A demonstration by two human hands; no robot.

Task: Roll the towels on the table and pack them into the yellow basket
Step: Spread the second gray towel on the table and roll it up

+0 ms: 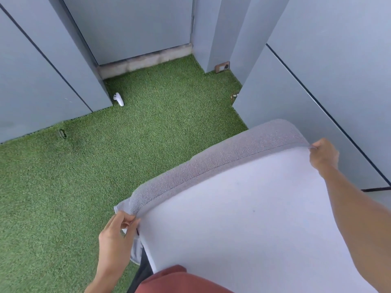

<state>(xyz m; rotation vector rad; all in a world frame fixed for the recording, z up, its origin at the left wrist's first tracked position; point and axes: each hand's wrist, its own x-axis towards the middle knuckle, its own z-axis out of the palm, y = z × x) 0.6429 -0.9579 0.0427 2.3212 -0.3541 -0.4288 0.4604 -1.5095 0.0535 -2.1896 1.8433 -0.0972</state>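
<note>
Both hands — left hand (118,235), right hand (323,154) — pinch towel (243,208) corners, spread w/ far edge folded.

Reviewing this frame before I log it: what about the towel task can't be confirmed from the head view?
- Yellow basket: not in the head view.
- Table top: hidden under the towel, if it is there at all.
- Other towels: none visible.
- Towel's near end: cut off by the bottom edge.
- Left hand and right hand: each pinches a far corner; fingertips partly hidden by cloth.
- Small white object on the grass: too small to identify.
</note>
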